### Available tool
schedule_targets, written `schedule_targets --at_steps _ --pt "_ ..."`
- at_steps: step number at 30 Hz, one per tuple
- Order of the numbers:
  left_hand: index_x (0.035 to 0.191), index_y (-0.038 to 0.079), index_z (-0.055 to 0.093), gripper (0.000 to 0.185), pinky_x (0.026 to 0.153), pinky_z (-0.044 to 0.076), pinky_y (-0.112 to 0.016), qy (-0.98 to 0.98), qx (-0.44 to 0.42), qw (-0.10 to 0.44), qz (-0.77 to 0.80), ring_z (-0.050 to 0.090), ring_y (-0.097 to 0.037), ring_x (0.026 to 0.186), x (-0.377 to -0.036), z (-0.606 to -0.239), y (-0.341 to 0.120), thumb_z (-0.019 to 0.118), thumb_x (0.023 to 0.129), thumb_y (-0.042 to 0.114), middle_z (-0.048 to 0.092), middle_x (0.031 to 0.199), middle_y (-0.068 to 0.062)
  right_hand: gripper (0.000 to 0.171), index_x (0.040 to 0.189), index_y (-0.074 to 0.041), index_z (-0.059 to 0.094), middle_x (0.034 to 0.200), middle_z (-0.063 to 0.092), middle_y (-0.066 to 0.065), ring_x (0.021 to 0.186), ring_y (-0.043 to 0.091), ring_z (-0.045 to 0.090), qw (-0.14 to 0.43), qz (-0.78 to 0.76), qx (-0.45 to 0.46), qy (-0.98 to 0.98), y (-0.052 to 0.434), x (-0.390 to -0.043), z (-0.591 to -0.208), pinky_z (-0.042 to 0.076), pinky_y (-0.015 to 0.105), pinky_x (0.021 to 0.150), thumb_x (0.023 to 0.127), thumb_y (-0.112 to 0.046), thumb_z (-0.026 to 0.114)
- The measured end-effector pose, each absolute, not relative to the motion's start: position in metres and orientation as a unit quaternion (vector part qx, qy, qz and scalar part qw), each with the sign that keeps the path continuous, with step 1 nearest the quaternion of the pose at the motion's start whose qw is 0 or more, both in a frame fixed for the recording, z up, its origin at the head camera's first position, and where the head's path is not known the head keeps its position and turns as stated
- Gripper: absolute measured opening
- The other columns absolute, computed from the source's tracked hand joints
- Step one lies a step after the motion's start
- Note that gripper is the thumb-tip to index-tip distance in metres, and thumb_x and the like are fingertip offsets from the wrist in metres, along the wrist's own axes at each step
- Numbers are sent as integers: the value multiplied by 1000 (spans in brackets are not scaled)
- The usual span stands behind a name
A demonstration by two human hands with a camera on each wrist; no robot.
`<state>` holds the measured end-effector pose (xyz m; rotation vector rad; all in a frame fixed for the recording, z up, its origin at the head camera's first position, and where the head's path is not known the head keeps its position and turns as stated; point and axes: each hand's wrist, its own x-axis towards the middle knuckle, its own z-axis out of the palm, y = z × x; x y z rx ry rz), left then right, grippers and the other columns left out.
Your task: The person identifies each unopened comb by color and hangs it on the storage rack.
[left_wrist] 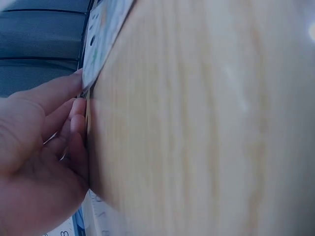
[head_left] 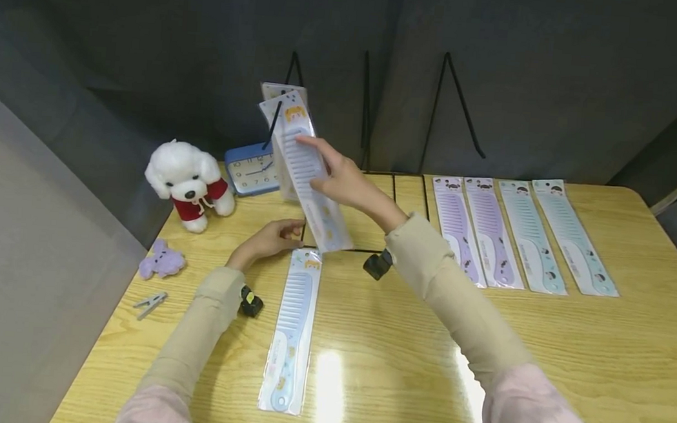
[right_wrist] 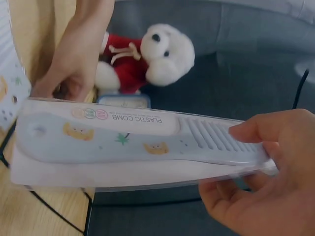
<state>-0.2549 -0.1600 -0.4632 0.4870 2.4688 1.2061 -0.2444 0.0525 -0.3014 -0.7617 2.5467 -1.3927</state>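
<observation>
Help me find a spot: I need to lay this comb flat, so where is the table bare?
Bare wood lies between the flat comb and the row of four combs, in front of the right hand. The near right table is bare too. It is crowded by the plush dog and clock.

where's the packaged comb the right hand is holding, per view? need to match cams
Head: held comb upper centre, tilted against the wire stand, right hand on its teeth end.
Left wrist: only a corner of the pack at top left, beside the left hand.
Right wrist: across the middle, handle end left, fingers at the teeth end.
Shared landmark: yellow wooden table.
</observation>
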Motion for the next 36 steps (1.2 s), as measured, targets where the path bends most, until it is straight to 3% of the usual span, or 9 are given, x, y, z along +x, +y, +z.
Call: schedule_targets --at_steps 7,14,21,26,32,36 --pt "138 -2 46 55 76 40 -27 871 176 175 424 47 -16 84 -255 -463 -160 66 89 11 56 106 -12 75 151 -27 26 150 30 13 122 32 45 93 -488 -248 832 51 -261 -307 44 41 88 89 0 60" --pt "138 -2 45 54 79 39 -29 873 178 178 418 47 -18 88 -253 -459 -159 65 89 11 56 106 -13 77 151 -32 21 141 41 13 129 31 42 147 -499 -229 823 54 -264 -322 41 48 97 91 -6 61" --pt "138 -3 46 54 83 40 -31 872 178 175 421 49 -20 92 -253 -460 -160 65 89 10 56 108 -14 68 150 -24 28 150 30 12 132 30 37 153 -511 -235 813 65 -260 -338 38 46 101 92 -12 61" --pt "139 -1 46 55 83 41 -33 874 172 177 418 51 -20 91 -254 -462 -160 65 90 12 56 111 -15 65 149 -24 29 139 41 15 120 32 49 183 -512 -212 812 78 -240 -352 43 48 95 93 -21 61" --pt "139 0 46 55 81 40 -30 872 165 179 426 50 -18 88 -253 -462 -158 66 89 11 56 110 -13 67 149 -14 25 130 45 24 108 35 55 225 -533 -193 793 90 -199 -384 47 52 87 93 -16 61" --pt "138 -2 46 54 78 40 -27 871 166 173 429 48 -16 86 -253 -462 -158 66 89 9 56 108 -12 64 148 -10 26 127 47 25 105 34 56 257 -516 -189 795 97 -169 -407 51 45 78 94 -15 59"
